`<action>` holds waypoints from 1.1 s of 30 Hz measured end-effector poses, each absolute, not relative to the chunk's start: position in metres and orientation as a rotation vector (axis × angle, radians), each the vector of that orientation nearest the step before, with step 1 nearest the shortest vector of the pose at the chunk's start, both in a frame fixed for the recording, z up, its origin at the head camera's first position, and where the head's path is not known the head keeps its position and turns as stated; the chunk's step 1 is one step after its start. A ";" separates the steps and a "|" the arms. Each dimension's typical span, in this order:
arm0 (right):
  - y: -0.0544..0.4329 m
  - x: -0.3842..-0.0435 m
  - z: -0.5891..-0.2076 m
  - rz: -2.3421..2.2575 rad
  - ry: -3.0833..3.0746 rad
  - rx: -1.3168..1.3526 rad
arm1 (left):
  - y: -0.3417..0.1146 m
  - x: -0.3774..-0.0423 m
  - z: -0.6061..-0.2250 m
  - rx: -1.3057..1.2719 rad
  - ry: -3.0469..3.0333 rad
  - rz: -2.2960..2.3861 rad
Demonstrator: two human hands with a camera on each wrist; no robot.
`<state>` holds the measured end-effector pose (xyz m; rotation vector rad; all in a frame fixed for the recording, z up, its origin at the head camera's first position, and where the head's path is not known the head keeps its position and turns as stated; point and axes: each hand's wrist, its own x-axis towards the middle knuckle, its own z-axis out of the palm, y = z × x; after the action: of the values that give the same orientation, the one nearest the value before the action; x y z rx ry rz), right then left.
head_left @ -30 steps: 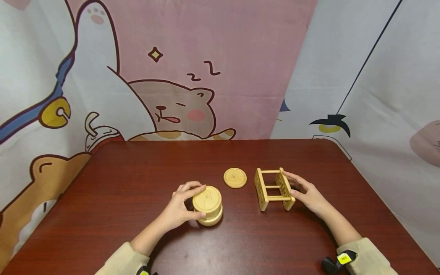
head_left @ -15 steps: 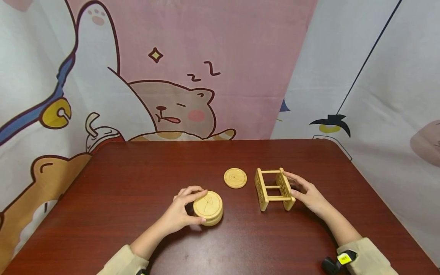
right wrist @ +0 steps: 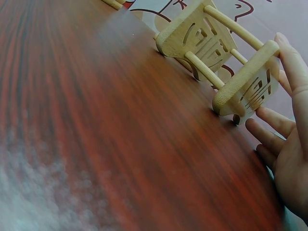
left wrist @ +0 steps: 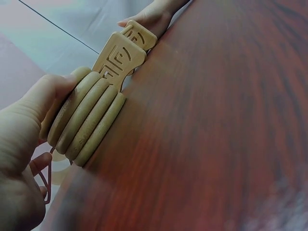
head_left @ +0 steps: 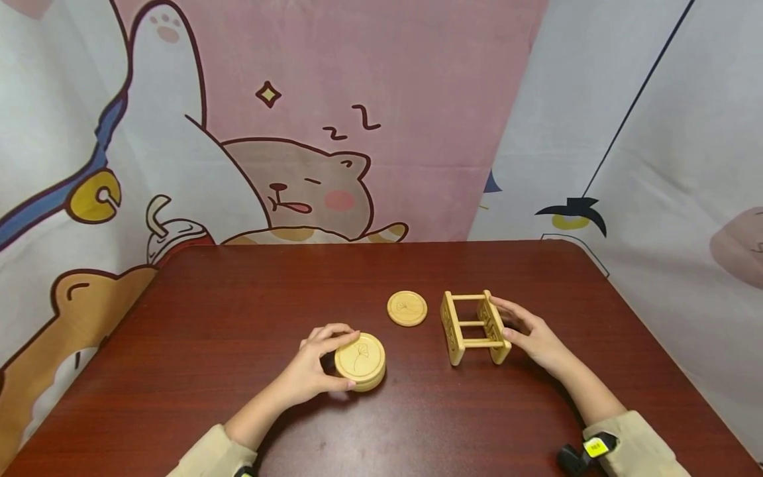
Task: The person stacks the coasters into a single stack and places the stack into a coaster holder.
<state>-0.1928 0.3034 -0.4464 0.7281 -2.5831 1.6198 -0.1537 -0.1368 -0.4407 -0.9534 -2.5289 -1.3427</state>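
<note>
Round wooden coasters [head_left: 359, 358] stand in a stack left of the table's middle, the top one engraved with a plant. My left hand [head_left: 318, 361] grips the stack's left side between thumb and fingers. In the left wrist view, the thumb presses the edge of the uppermost coasters [left wrist: 89, 115], and several rims show lined up on the tabletop. To the right is an upright wooden coaster rack [head_left: 473, 328] with cut-out side panels joined by round bars. My right hand [head_left: 533, 339] holds its right panel [right wrist: 250, 86], thumb and fingers at opposite edges.
A single coaster [head_left: 407, 309] lies flat between the stack and the rack, slightly farther back. Everything rests on a dark red-brown table [head_left: 286, 278]. A cartoon-printed cloth [head_left: 429, 132] hangs behind and beside the table.
The left hand has lowered the upper coasters onto those beneath, and the stack has become even. Since half a second ago little differs. The right hand and rack stay in place.
</note>
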 end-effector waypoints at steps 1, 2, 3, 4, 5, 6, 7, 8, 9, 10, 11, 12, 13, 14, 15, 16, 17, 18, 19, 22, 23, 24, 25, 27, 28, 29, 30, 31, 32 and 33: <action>0.303 -0.193 -0.446 1.618 -2.583 0.730 | -0.137 -0.154 -0.441 -0.954 -2.531 -1.339; 0.303 -0.193 -0.446 1.616 -2.584 0.732 | -0.137 -0.154 -0.441 -0.955 -2.532 -1.336; 0.303 -0.193 -0.446 1.612 -2.586 0.732 | -0.137 -0.154 -0.441 -0.956 -2.535 -1.333; 0.303 -0.193 -0.446 1.610 -2.586 0.732 | -0.137 -0.154 -0.441 -0.956 -2.541 -1.335; 0.303 -0.193 -0.446 1.610 -2.585 0.735 | -0.137 -0.154 -0.441 -0.954 -2.547 -1.335; 0.303 -0.194 -0.446 1.609 -2.585 0.737 | -0.137 -0.154 -0.441 -0.954 -2.553 -1.337; 0.304 -0.194 -0.447 1.607 -2.584 0.740 | -0.138 -0.154 -0.441 -0.955 -2.560 -1.338; 0.304 -0.194 -0.447 1.605 -2.584 0.741 | -0.138 -0.154 -0.441 -0.955 -2.565 -1.340; 0.304 -0.194 -0.447 1.604 -2.584 0.743 | -0.138 -0.154 -0.441 -0.957 -2.569 -1.341; 0.304 -0.194 -0.447 1.607 -2.581 0.745 | -0.138 -0.154 -0.441 -0.958 -2.573 -1.339; 0.304 -0.194 -0.447 1.609 -2.580 0.746 | -0.138 -0.154 -0.441 -0.958 -2.576 -1.337; 0.304 -0.194 -0.447 1.609 -2.581 0.746 | -0.138 -0.155 -0.441 -0.962 -2.575 -1.339; 0.304 -0.194 -0.447 1.609 -2.582 0.746 | -0.138 -0.155 -0.441 -0.963 -2.575 -1.338; 0.304 -0.195 -0.447 1.610 -2.582 0.745 | -0.138 -0.155 -0.441 -0.964 -2.574 -1.338; 0.304 -0.194 -0.447 1.611 -2.585 0.742 | -0.138 -0.155 -0.441 -0.967 -2.573 -1.338; 0.304 -0.194 -0.448 1.613 -2.586 0.739 | -0.138 -0.155 -0.441 -0.969 -2.572 -1.338; 0.304 -0.194 -0.448 1.612 -2.587 0.737 | -0.138 -0.155 -0.441 -0.970 -2.571 -1.337; 0.304 -0.194 -0.448 1.612 -2.587 0.736 | -0.138 -0.155 -0.441 -0.971 -2.572 -1.333; 0.304 -0.194 -0.448 1.614 -2.586 0.738 | -0.138 -0.154 -0.441 -0.969 -2.574 -1.327; 0.303 -0.195 -0.448 1.616 -2.578 0.746 | -0.139 -0.154 -0.440 -0.966 -2.572 -1.315; 0.303 -0.195 -0.448 1.614 -2.576 0.753 | -0.139 -0.154 -0.439 -0.964 -2.568 -1.310; 0.302 -0.195 -0.448 1.613 -2.577 0.752 | -0.138 -0.153 -0.438 -0.961 -2.563 -1.306; 0.302 -0.195 -0.448 1.611 -2.579 0.750 | -0.138 -0.153 -0.437 -0.956 -2.556 -1.300; 0.302 -0.194 -0.447 1.607 -2.583 0.745 | -0.136 -0.151 -0.433 -0.946 -2.533 -1.291; 0.302 -0.194 -0.447 1.605 -2.586 0.741 | -0.134 -0.150 -0.431 -0.939 -2.522 -1.287; 0.302 -0.194 -0.446 1.601 -2.589 0.737 | -0.133 -0.149 -0.428 -0.932 -2.509 -1.286; 0.303 -0.193 -0.446 1.597 -2.593 0.731 | -0.131 -0.148 -0.426 -0.927 -2.497 -1.290; 0.303 -0.193 -0.446 1.594 -2.593 0.732 | -0.128 -0.146 -0.423 -0.920 -2.487 -1.296; 0.303 -0.193 -0.445 1.591 -2.592 0.733 | -0.126 -0.145 -0.420 -0.914 -2.476 -1.308; 0.303 -0.192 -0.445 1.586 -2.593 0.732 | -0.124 -0.143 -0.417 -0.909 -2.467 -1.318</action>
<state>-0.1924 0.3026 -0.4450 0.7325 -2.5927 1.5861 -0.1433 -0.1238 -0.4166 -0.9085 -2.4673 -1.3184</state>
